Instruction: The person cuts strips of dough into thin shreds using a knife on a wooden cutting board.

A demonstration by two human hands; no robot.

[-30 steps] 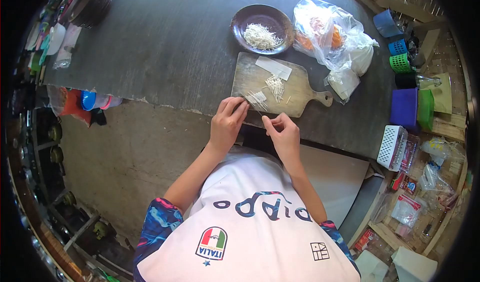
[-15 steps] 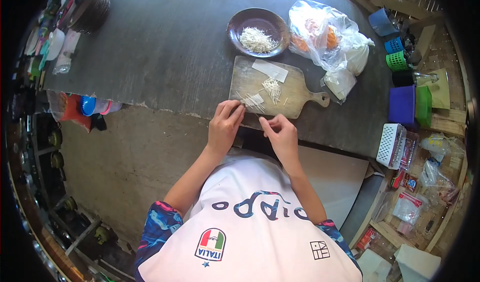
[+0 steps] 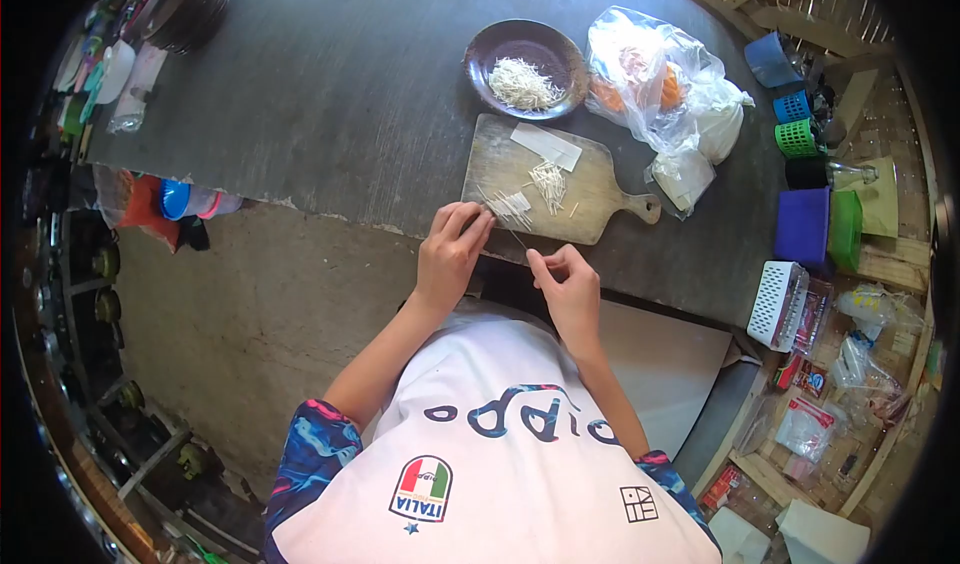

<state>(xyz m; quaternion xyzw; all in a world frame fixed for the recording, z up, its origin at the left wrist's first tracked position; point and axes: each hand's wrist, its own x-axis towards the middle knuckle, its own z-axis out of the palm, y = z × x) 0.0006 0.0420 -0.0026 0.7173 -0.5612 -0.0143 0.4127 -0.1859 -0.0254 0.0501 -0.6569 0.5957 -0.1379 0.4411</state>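
Note:
My left hand (image 3: 453, 247) is closed at the near left corner of the wooden cutting board (image 3: 590, 179), beside thin white strips (image 3: 513, 207); what its fingers press is hidden. Just right of it, my right hand (image 3: 566, 279) pinches the end of a thin dark stick-like piece (image 3: 519, 240) that slants toward the board. Another pile of white strips (image 3: 548, 185) and a flat white slab (image 3: 546, 147) lie on the board. Behind it, a dark plate (image 3: 558, 48) holds a heap of fine white shreds (image 3: 524, 84).
Clear plastic bags (image 3: 655, 74) with orange and white contents sit right of the plate. Stacked dark dishes (image 3: 188, 9) stand at the far left. Baskets and a purple container (image 3: 803, 226) line the right edge. A white perforated basket (image 3: 778, 302) is nearer.
My right hand has shifted slightly down and away from my left hand, and more of the thin piece shows between them. The view has moved a little.

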